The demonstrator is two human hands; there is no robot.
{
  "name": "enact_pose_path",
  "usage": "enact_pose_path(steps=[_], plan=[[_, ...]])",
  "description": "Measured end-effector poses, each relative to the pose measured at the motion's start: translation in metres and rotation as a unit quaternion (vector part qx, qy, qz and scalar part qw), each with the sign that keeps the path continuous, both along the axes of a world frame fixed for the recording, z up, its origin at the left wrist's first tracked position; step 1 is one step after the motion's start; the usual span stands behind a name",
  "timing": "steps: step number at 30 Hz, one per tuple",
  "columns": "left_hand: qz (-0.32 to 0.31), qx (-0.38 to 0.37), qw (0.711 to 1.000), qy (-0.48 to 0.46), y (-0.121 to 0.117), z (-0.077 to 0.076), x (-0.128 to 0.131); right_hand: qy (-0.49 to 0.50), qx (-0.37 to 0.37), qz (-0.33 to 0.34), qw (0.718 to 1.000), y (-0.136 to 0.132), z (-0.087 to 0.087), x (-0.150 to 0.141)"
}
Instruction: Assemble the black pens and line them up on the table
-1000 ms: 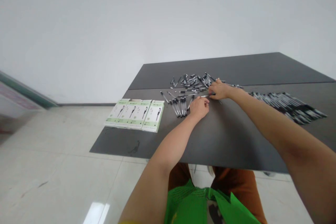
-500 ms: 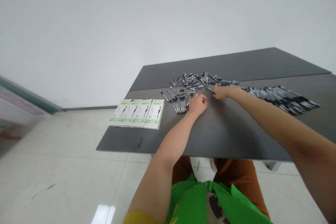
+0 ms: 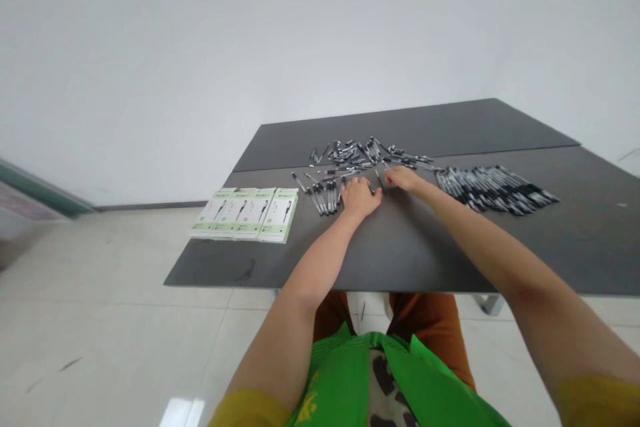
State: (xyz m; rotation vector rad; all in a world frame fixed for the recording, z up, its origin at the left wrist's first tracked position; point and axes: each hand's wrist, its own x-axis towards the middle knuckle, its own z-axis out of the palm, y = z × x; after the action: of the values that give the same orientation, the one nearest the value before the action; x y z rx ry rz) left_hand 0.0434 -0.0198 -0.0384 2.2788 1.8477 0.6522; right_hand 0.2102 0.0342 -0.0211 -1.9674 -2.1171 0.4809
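While left hand (image 3: 359,197) and right hand (image 3: 400,178) curl partway, grip contents unclear, a sideways brush could scatter nearby pens (image 3: 329,197).

Apparently a workroom: white wall (image 3: 320,33), tiled floor (image 3: 125,327), table (image 3: 410,253) bearing pens (image 3: 493,190) and boxes (image 3: 278,215).

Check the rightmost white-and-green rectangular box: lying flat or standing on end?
Lying flat: the box shows its broad printed face upward on the dark grey table.
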Motion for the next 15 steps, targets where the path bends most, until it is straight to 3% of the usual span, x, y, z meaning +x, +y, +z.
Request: enact_pose_path(steps=[4, 7, 11, 15], plan=[[0.015, 0.006, 1.000, 0.018, -0.002, 0.000, 0.004, -0.021, 0.005, -0.127, 0.992, -0.034, -0.003, 0.008], [0.042, 0.018, 0.998, 0.048, -0.003, 0.001, 0.007, 0.016, 0.026, -0.213, 0.977, -0.051, -0.010, 0.015], [0.044, 0.035, 0.996, 0.069, -0.005, 0.005, 0.022, 0.167, 0.081, -0.229, 0.956, -0.052, -0.019, 0.027], [0.049, 0.020, 0.996, 0.064, 0.005, 0.012, 0.051, 0.321, 0.132, -0.240, 0.907, -0.045, -0.023, 0.037]])
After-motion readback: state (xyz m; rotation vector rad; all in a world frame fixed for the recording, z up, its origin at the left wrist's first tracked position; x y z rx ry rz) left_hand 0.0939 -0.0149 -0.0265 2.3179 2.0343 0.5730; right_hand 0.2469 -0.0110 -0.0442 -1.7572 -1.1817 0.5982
